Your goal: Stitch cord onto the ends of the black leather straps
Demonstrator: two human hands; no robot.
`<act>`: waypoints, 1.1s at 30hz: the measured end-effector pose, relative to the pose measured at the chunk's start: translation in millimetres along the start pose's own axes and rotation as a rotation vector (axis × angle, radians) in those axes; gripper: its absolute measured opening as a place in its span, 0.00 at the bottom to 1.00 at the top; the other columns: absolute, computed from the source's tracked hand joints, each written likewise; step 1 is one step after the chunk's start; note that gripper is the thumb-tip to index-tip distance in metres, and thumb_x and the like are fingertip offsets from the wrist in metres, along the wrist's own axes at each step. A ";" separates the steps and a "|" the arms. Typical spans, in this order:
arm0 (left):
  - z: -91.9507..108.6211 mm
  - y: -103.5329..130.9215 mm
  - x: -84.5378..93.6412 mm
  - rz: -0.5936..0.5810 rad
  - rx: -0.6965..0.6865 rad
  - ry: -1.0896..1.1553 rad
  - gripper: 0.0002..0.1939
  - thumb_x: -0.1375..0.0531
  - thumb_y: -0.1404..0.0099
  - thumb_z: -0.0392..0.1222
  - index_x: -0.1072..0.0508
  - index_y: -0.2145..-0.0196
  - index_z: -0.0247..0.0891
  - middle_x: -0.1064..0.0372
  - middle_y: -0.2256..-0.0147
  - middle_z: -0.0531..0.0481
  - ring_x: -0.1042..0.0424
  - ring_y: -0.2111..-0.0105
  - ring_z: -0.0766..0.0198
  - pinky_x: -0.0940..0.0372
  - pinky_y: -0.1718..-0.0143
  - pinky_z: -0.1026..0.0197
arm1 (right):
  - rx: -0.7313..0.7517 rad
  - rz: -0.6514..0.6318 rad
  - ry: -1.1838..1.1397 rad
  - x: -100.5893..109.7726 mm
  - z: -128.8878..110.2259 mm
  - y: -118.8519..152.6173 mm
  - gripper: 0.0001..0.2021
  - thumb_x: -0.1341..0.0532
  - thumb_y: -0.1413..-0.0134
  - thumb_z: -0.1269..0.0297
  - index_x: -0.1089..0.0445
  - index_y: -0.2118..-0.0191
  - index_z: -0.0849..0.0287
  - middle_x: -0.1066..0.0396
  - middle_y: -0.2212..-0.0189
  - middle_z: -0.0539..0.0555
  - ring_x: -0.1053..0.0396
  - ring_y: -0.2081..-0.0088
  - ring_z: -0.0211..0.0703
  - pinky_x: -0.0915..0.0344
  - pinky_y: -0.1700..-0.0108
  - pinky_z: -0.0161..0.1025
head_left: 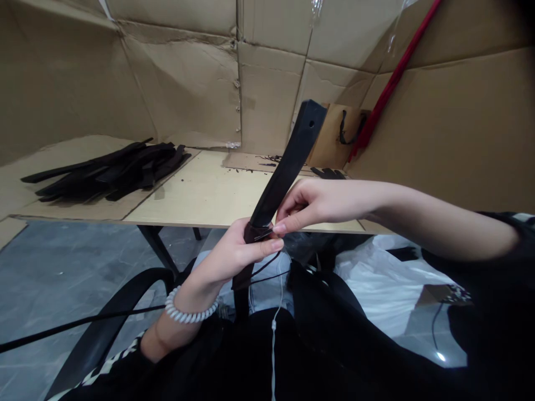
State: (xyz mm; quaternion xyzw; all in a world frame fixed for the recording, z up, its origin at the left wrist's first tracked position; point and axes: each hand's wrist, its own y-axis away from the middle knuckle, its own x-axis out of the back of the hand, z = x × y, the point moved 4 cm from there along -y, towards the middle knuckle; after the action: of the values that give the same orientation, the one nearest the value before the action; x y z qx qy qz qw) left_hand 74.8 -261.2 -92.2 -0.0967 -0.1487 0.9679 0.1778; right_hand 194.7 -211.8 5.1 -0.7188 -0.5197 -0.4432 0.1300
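Observation:
A long black strap (288, 164) with a small round hole near its upper end stands slanting up in front of me. My left hand (236, 250) is wrapped round its lower part, where a dark brown piece shows, with the thumb pressed on it. My right hand (301, 206) is closed in a pinch beside the strap, just above my left thumb. A thin, light-coloured sliver shows at its fingertips, too small to name. From under my left hand a thin black cord (267, 271) loops to the right.
On the left of the table (188, 197) lies a pile of dark straps (121, 170). Black scraps (271, 161) and a few short dark pieces (328, 173) lie at the back. Cardboard walls (179, 83) enclose it. A white plastic bag (376, 278) is below right.

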 end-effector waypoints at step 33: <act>3.7 2.5 -5.0 0.016 0.031 -0.111 0.12 0.34 0.43 0.41 0.33 0.73 0.34 0.39 0.77 0.56 0.42 0.78 0.72 0.45 0.77 0.66 | -0.116 0.014 0.092 5.4 2.5 20.4 0.19 0.38 0.45 0.46 0.23 0.66 0.58 0.27 0.71 0.51 0.33 0.68 0.41 0.41 0.67 0.37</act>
State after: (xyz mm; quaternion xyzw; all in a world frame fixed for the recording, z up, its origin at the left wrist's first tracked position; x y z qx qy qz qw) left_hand 77.7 -266.3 -88.9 -0.0412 -0.1428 0.9754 0.1627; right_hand 213.9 -215.5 13.5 -0.7076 -0.4816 -0.5041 0.1148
